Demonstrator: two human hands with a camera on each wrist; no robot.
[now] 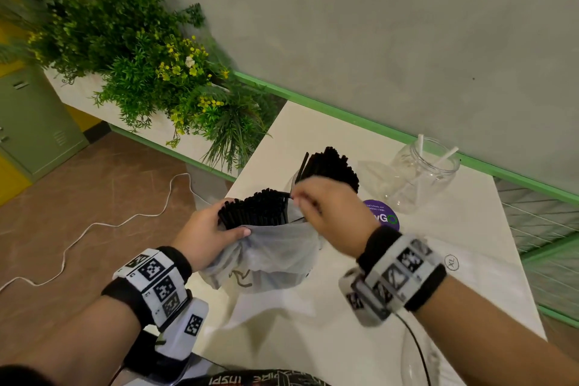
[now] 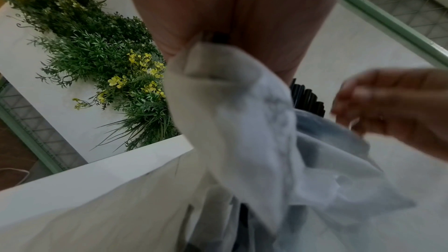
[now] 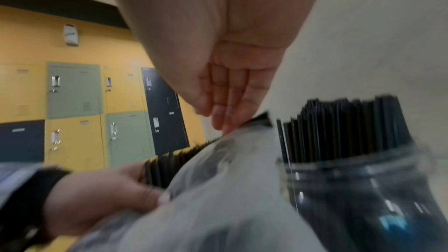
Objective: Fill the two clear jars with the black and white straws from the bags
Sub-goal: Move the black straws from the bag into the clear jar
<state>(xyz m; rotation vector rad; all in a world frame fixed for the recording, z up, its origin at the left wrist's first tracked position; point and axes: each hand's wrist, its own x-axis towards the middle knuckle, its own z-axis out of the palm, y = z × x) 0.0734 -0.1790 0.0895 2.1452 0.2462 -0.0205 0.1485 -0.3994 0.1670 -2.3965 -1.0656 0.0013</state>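
Observation:
My left hand (image 1: 213, 229) grips a cloudy plastic bag (image 1: 275, 257) around a bundle of black straws (image 1: 257, 207) that stick out of its top. It holds the bag above the white table (image 1: 313, 323). My right hand (image 1: 332, 216) pinches the bag's rim (image 3: 242, 131) next to the straw ends. Just behind stands a clear jar (image 3: 351, 189) packed with upright black straws (image 1: 332, 166). The second clear jar (image 1: 419, 178) stands at the back right and holds two white straws (image 1: 420, 144). In the left wrist view the bag (image 2: 242, 122) hides most of the bundle.
A purple round sticker (image 1: 385, 216) lies on the table by my right wrist. A crumpled clear bag (image 1: 372, 172) lies between the jars. A planter of green plants (image 1: 141, 56) stands left of the table. A green rail (image 1: 344, 116) runs behind it. A white cable (image 1: 94, 229) crosses the floor.

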